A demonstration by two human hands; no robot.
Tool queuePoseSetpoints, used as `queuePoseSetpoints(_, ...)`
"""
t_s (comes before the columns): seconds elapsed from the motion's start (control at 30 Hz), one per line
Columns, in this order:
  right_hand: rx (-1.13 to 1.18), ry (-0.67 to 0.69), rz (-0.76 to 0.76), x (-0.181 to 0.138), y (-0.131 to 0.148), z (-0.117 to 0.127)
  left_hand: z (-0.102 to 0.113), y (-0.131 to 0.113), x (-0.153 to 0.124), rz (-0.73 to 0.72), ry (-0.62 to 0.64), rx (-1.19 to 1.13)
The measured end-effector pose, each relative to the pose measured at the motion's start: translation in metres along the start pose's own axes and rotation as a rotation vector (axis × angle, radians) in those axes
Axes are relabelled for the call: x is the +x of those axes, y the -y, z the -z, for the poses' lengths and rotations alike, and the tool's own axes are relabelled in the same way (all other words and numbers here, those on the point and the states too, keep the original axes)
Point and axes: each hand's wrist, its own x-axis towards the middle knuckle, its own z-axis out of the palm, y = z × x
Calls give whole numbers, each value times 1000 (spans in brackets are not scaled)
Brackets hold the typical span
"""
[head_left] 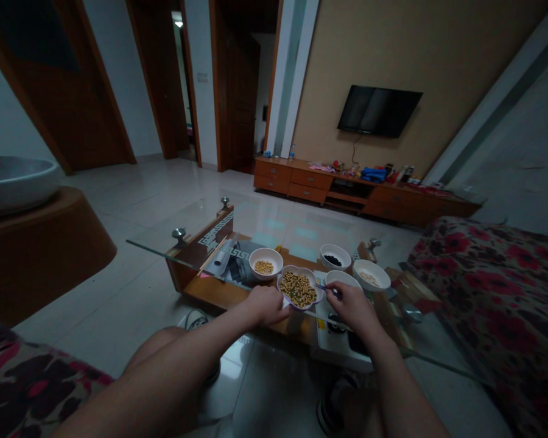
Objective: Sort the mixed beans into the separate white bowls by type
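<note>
My left hand [265,304] is closed on the handle of a flower-shaped bowl [318,297] with a pale purple edge. Yellow beans mixed with small green ones [298,289] cover its bottom. A thin dark utensil [321,286] is pinched in my right hand [349,304]; its tip reaches the bowl's right rim, and its exact kind is unclear. Just behind on the left, a white bowl [254,255] holds yellow beans. Further right are a white bowl [344,252] with black beans, another white bowl [379,270] with pale flat pieces, and a white bowl [340,277] partly hidden by my right hand.
Everything stands on a glass coffee table [164,246] with metal knobs [179,235]. Chopsticks [212,254] and a plastic-wrapped packet [223,258] lie at the left. A flowered sofa [484,274] flanks the right side. A low cabinet [308,182] with clutter stands beneath the television [379,111].
</note>
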Motion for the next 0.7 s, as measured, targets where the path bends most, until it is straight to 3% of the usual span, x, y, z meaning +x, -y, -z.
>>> queuePoseSetpoints(0.27, -101, 101, -36, 6, 12, -17, -1, 0, 0, 3, -6, -2)
queuePoseSetpoints(0.7, -130, 131, -2, 9, 13, -26, 0, 0, -1, 3, 4, 0)
